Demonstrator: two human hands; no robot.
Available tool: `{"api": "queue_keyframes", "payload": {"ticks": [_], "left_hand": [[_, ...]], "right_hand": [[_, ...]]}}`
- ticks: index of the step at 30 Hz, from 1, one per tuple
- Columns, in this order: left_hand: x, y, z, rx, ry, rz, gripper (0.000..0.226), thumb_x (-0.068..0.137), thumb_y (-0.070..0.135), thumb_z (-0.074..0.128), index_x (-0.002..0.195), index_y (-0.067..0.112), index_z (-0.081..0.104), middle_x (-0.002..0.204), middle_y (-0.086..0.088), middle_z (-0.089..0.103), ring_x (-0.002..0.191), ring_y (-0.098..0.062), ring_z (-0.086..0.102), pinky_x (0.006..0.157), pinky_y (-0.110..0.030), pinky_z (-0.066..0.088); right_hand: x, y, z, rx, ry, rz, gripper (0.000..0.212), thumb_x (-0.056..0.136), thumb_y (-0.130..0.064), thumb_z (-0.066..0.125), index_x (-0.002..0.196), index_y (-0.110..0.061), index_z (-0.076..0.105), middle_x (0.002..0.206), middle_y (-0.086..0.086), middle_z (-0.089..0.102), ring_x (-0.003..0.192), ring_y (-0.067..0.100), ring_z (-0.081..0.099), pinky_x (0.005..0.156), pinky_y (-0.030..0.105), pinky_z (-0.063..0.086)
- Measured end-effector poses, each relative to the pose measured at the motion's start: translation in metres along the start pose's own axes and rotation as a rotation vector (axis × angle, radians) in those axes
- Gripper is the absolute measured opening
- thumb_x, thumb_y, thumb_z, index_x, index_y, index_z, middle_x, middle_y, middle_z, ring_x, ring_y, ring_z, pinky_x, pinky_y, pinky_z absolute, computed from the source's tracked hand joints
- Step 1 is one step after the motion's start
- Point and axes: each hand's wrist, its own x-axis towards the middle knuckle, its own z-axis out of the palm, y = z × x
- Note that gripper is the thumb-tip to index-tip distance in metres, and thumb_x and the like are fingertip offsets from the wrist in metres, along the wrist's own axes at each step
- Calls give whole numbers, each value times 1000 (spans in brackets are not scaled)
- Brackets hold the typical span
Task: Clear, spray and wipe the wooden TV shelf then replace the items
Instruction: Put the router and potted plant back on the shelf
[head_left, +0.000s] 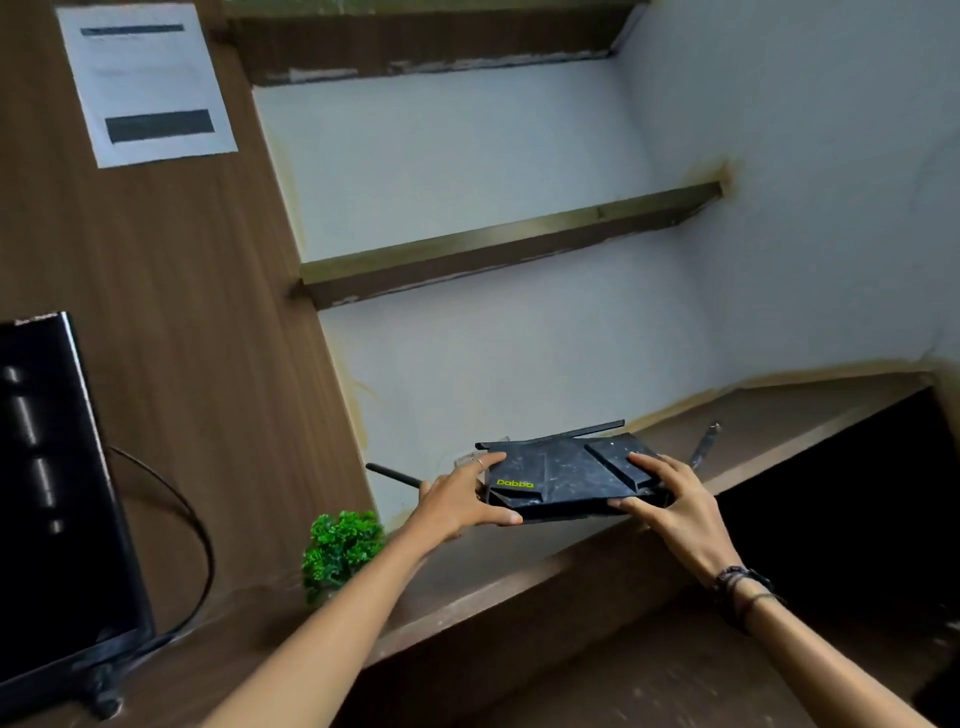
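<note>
A dusty black router (563, 475) with a yellow-green logo and thin antennas is just above the brown wooden TV shelf (524, 577). My left hand (462, 501) grips its left edge, thumb underneath. On the opposite side, my right hand (670, 512) holds the right edge, fingers on top. A small green artificial plant (340, 551) stands on the shelf to the left of my left forearm.
A black TV screen (52, 499) stands at the far left with a cable (192, 519) looping behind it. A printed sheet (145, 83) is stuck on the wood panel. Two narrow wall shelves (511, 239) hang above. A dark opening (852, 499) lies at right.
</note>
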Motion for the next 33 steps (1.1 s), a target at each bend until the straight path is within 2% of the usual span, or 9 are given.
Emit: {"api": "queue_keyframes", "payload": {"ticks": [7, 9, 12, 17, 21, 23, 26, 30, 33], "left_hand": [[17, -22, 37, -251, -144, -123, 88, 70, 35, 78, 142, 26, 30, 145, -7, 39, 133, -23, 37, 108, -35, 31], [17, -28, 45, -306, -184, -139, 99, 62, 46, 80, 143, 23, 28, 150, -4, 30, 137, -21, 30, 113, -39, 25], [27, -50, 64, -304, -123, -193, 131, 27, 78, 73, 140, 26, 34, 149, -2, 33, 138, -22, 28, 115, -48, 20], [31, -76, 78, -334, -80, -272, 137, 15, 80, 69, 137, 28, 38, 147, -2, 38, 137, -23, 30, 114, -47, 22], [27, -78, 73, -406, -43, -269, 106, 50, 52, 84, 140, 19, 36, 147, -4, 37, 135, -21, 34, 113, -39, 24], [27, -82, 74, -422, -29, -273, 95, 61, 39, 83, 140, 17, 35, 146, -4, 37, 134, -20, 36, 110, -33, 28], [28, -80, 77, -323, 10, -303, 110, 47, 61, 79, 140, 20, 36, 145, -5, 37, 133, -23, 35, 111, -41, 26], [16, -63, 85, -32, 137, -234, 76, 82, 49, 61, 145, 25, 27, 148, -2, 25, 137, -21, 22, 109, -39, 17], [8, -55, 96, 110, 197, -128, 63, 92, 40, 49, 146, 26, 21, 154, -1, 16, 140, -19, 15, 109, -40, 13]], "right_hand": [[17, 19, 10, -188, -122, 34, 65, 68, -49, 74, 126, -28, 54, 130, 5, 48, 123, 21, 44, 104, 33, 37], [19, 19, 17, -235, -139, 28, 66, 68, -54, 71, 126, -28, 53, 130, 4, 48, 123, 21, 44, 103, 33, 38], [20, 21, 31, -285, -178, 31, 67, 69, -59, 67, 127, -29, 52, 130, 3, 48, 120, 21, 46, 100, 33, 40], [20, 25, 51, -395, -262, -5, 61, 78, -58, 57, 130, -28, 46, 132, 6, 46, 119, 24, 41, 108, 38, 30], [25, 26, 60, -441, -330, -50, 58, 85, -53, 50, 136, -25, 40, 143, 11, 37, 132, 26, 31, 116, 42, 16], [27, 26, 63, -501, -376, -57, 62, 89, -51, 44, 143, -25, 27, 154, 16, 16, 143, 28, 12, 117, 42, 1], [24, 20, 69, -543, -385, -32, 68, 94, -45, 39, 149, -25, 3, 155, 18, -11, 143, 27, -14, 113, 42, -12], [8, 2, 84, -672, -289, -206, 56, 99, -23, 32, 149, -18, 6, 157, 10, -8, 144, 24, -12, 113, 42, -12], [-5, 0, 98, -703, -250, -369, 51, 98, -26, 20, 147, -15, 16, 157, 6, 2, 144, 19, -7, 109, 36, -16]]}}
